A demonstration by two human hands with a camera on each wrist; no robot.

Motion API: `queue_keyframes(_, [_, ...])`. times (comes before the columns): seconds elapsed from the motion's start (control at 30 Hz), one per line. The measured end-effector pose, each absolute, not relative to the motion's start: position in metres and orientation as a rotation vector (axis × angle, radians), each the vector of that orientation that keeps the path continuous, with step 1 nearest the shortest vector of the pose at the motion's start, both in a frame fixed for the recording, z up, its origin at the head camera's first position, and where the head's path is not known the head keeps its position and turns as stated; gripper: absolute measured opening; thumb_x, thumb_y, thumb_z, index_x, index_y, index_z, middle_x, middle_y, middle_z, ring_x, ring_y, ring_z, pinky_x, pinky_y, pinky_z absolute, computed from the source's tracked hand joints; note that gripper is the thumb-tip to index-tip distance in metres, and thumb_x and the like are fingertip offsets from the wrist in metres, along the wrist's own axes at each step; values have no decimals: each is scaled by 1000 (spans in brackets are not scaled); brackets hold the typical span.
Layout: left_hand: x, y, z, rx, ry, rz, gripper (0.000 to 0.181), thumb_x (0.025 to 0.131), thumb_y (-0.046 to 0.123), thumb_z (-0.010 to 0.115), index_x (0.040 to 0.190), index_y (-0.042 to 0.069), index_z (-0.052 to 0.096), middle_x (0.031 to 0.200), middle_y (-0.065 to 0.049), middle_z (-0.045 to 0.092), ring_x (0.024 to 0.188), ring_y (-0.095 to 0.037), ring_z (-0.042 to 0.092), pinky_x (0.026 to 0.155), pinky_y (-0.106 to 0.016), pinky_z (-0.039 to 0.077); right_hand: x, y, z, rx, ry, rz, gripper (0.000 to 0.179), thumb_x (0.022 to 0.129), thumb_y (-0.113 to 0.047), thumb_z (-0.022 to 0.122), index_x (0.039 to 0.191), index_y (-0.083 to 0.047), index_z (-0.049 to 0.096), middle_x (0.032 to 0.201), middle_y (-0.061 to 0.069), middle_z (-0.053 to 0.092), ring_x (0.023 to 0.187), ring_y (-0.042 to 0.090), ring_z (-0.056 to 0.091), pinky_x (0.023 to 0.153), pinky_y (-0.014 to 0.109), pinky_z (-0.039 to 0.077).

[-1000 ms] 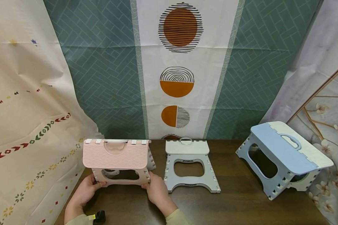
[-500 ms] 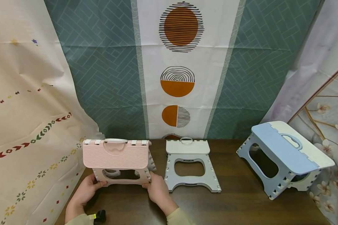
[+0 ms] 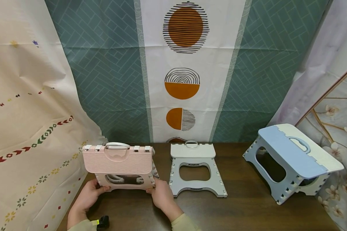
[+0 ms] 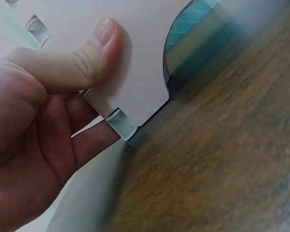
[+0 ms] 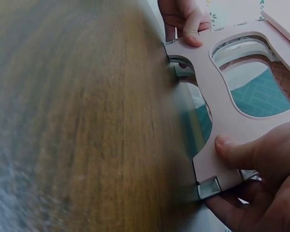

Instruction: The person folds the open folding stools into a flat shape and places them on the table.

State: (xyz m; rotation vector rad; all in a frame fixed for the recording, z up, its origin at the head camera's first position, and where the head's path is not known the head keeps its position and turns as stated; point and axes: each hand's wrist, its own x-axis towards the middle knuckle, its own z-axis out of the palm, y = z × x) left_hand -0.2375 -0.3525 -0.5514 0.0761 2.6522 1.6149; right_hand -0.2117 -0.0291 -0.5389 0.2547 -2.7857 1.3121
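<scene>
A pink folding step stool (image 3: 118, 163) with white hinge pieces stands partly folded at the left of the table. Its white carry handle (image 3: 117, 145) sticks up at the fold of the top. My left hand (image 3: 87, 196) grips the left foot of the front leg panel, thumb on the pink face and fingers behind, as the left wrist view also shows. At the opposite foot, my right hand (image 3: 162, 194) holds the panel the same way. In the right wrist view, the pink leg panel (image 5: 210, 92) spans both hands, its feet low over the wood.
Right of my right hand, a grey-and-white folding stool (image 3: 194, 187) lies folded on the brown table (image 3: 237, 213). An unfolded blue-and-white stool (image 3: 292, 150) stands at the far right. Patterned cloths (image 3: 110, 80) hang behind and at both sides.
The pink stool's top has tilted and folded up a little, so its white handle and hinges show more. Both hands keep their grip in nearly the same place.
</scene>
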Motion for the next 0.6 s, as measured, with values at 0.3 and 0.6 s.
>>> queue_keyframes(0.3, [-237, -353, -551, 90, 2684, 1656, 26, 91, 0, 82, 112, -9, 69, 98, -9, 76, 84, -11, 67, 77, -27, 54, -208, -32, -543, 228, -2763, 1270, 22, 87, -22, 89, 99, -11, 74, 91, 4, 77, 85, 26, 75, 67, 44, 57])
queue_keyframes(0.6, [-241, -355, -549, -125, 2739, 1589, 71, 84, 9, 93, 137, -7, 49, 119, -16, 63, 100, -15, 58, 81, -27, 50, -202, -37, -542, 178, -2742, 1178, 48, 85, -20, 93, 117, 2, 65, 96, 13, 73, 87, 32, 74, 71, 48, 59])
